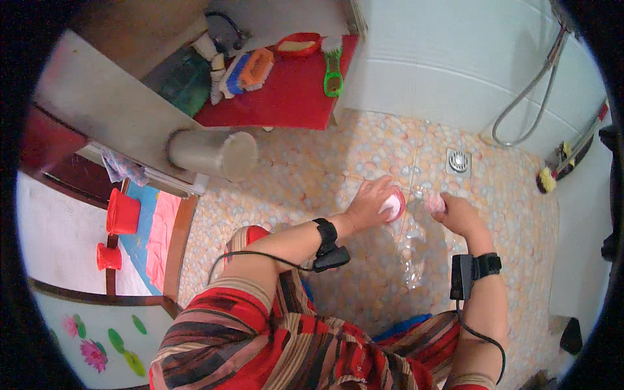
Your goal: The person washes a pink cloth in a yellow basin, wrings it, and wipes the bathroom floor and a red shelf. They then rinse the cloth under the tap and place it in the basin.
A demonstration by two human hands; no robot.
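My left hand (366, 202) grips a small round pink-rimmed item (395, 204) with a white face, which could be a cup or a lid. In my right hand (462, 217) is a small pale pink object (434, 203), pinched between thumb and fingers; what it is cannot be made out. The two items are a short way apart, over the wet pebble-patterned floor (360, 273). Water glistens on the floor between and below my hands. Each wrist wears a black strap with a box and a cable.
A metal floor drain (458, 162) lies beyond my right hand. On a red shelf (282, 107) are an orange-and-blue scrubbing brush (248, 70), a green-handled brush (333, 73) and a red dish (298, 45). A white pipe (209, 152) juts out at left; a shower hose (529, 117) hangs at right.
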